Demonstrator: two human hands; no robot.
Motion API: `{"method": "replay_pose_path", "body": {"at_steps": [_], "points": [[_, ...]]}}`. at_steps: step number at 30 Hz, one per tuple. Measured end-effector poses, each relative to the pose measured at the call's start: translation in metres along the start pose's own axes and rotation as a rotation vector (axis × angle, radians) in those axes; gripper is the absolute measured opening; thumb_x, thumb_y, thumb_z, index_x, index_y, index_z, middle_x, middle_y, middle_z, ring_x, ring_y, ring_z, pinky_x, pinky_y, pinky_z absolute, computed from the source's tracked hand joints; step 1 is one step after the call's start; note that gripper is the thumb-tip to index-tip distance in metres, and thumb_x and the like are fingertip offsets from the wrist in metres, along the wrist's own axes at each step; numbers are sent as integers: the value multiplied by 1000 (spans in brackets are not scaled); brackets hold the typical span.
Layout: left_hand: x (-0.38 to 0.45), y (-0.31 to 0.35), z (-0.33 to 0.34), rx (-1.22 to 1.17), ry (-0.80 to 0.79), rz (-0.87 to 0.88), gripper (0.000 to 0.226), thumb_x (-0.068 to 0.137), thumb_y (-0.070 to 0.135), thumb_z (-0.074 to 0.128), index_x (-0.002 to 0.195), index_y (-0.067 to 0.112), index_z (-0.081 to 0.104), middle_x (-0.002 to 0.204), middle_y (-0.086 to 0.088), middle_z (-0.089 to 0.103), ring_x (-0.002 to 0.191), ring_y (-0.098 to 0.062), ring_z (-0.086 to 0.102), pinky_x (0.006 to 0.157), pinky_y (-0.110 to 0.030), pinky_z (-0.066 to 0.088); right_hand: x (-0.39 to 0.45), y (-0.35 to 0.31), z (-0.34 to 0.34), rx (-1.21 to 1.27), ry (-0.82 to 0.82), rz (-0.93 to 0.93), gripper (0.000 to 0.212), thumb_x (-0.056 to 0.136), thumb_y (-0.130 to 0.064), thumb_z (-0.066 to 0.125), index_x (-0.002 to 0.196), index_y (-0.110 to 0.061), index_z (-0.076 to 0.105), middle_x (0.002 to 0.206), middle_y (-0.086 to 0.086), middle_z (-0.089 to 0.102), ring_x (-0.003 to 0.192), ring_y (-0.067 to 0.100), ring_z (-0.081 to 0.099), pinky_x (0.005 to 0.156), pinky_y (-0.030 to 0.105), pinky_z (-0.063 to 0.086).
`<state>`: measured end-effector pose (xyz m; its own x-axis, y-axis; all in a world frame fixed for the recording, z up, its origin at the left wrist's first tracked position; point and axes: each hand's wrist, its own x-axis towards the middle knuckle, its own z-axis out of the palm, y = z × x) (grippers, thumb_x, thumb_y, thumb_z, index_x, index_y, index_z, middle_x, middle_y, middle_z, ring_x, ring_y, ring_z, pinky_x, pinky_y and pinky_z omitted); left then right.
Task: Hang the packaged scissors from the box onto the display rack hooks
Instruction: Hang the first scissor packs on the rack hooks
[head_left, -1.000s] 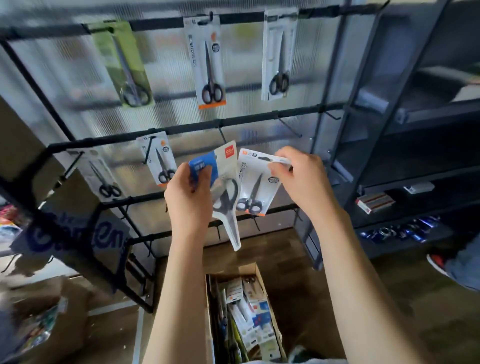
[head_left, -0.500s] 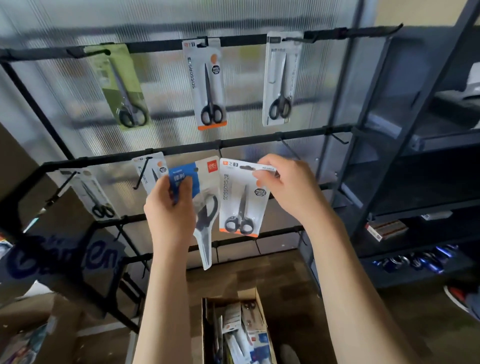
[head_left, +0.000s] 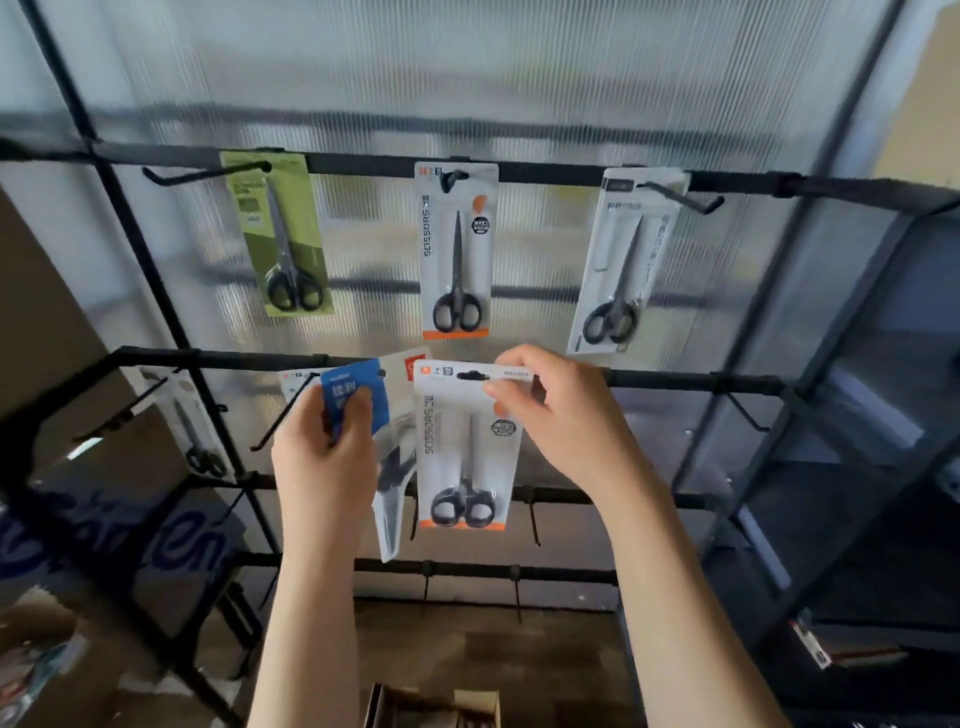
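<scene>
Where the black display rack (head_left: 156, 358) meets the far left edge, a white pack of scissors (head_left: 195, 431) hangs on the middle rail, blurred, with brown cardboard behind it. Above and to the right, a green pack (head_left: 280, 234) hangs from the top rail on a hook. Left hand (head_left: 327, 462) grips a blue-topped pack (head_left: 358, 405) by its upper part, thumb on the blue card — the clear lower part with dark scissors hangs down past the palm. Another white pack sits partly hidden behind that one on the middle rail. Centre: an orange-trimmed pack (head_left: 456, 249) on the top rail hook. Just below it, the right hand (head_left: 566, 415) pinches the top right corner of a matching orange-trimmed scissors pack (head_left: 467, 447), held upright, its hang slot level with the middle rail; cannot tell if a hook is through it. Further right, a grey-white pack (head_left: 623, 260) hangs tilted on the top rail. Empty hook (head_left: 743, 413) on the middle rail right of the hand. Dark shelving (head_left: 857, 467) at far right. Box (head_left: 431, 706) rim at the bottom edge, between the forearms.
</scene>
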<state>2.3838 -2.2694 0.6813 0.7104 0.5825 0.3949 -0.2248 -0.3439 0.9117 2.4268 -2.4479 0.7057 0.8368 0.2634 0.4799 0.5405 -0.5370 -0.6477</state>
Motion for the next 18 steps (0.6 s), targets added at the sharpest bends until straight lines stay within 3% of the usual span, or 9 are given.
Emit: {"method": "replay_pose_path", "body": {"at_steps": [3,9,12,15,18], "points": [[13,9,-9,-69,27,-12,24,92,14,53,72,2,46,63,-5,43,57,-11,35,54,-27,32,12,-13,11,212,128,1,8,89,-19,63,94,-22,57,83,-9,66,74,10,66,68,29,53],[44,24,-32,-81,-31,34,19,93,14,54,80,1,53,73,-15,54,64,-16,44,58,-29,37,39,-45,19,283,311,-75,9,91,-19,60,99,-20,56,88,-4,65,76,16,64,70,40,55],[60,27,-37,-57,-42,55,19,92,13,53,79,-1,52,70,-14,50,64,-17,42,60,-31,35,55,-59,16,264,390,-116,10,91,-19,59,101,-19,56,85,-1,65,73,19,65,67,37,54],[75,29,-39,-65,-49,93,19,92,12,53,86,-5,55,82,-26,58,68,-19,47,64,-33,39,70,-64,13,258,497,-132,13,90,-19,59,103,-17,58,75,-1,63,69,21,63,62,32,49],[84,30,-38,-72,-56,115,19,92,12,53,90,-7,56,89,-26,60,71,-19,50,66,-35,44,82,-63,11,233,560,-113,12,89,-18,59,101,-16,60,67,-2,60,65,18,62,55,24,44]]}}
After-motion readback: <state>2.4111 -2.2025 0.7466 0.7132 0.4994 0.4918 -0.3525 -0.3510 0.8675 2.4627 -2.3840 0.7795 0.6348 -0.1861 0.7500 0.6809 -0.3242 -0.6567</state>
